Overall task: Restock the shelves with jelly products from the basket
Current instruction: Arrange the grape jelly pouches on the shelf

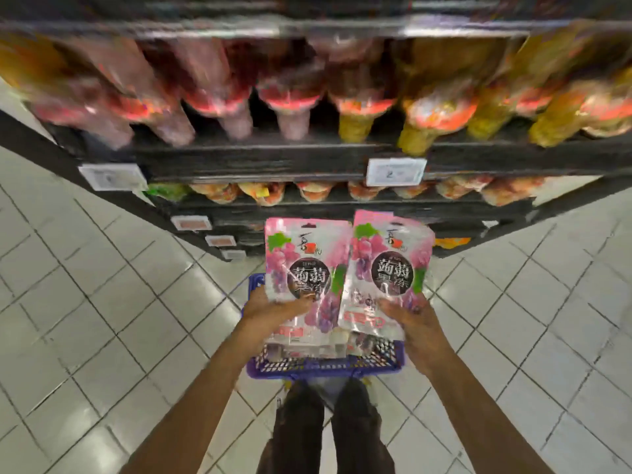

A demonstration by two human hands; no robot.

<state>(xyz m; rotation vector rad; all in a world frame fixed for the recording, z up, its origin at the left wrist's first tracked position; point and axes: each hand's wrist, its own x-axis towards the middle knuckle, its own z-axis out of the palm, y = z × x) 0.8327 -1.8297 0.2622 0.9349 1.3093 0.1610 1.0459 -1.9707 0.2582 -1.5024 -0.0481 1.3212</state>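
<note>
The left hand (270, 311) grips a pink grape jelly pouch (301, 265). Just right, overlapping it, a second pouch (390, 268) sits in the right hand (410, 319)'s grip. Both hover above the blue basket (325, 369) on the tiled floor (102, 285), with blurred stocked shelves (273, 159) beyond.

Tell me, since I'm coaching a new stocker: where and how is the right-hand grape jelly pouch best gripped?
Pinch the right pouch by its lower part, coming from below, as the right hand does. It is flat and stands upright, so a bottom grip probably leaves its top end free to lead toward the shelf.
</note>
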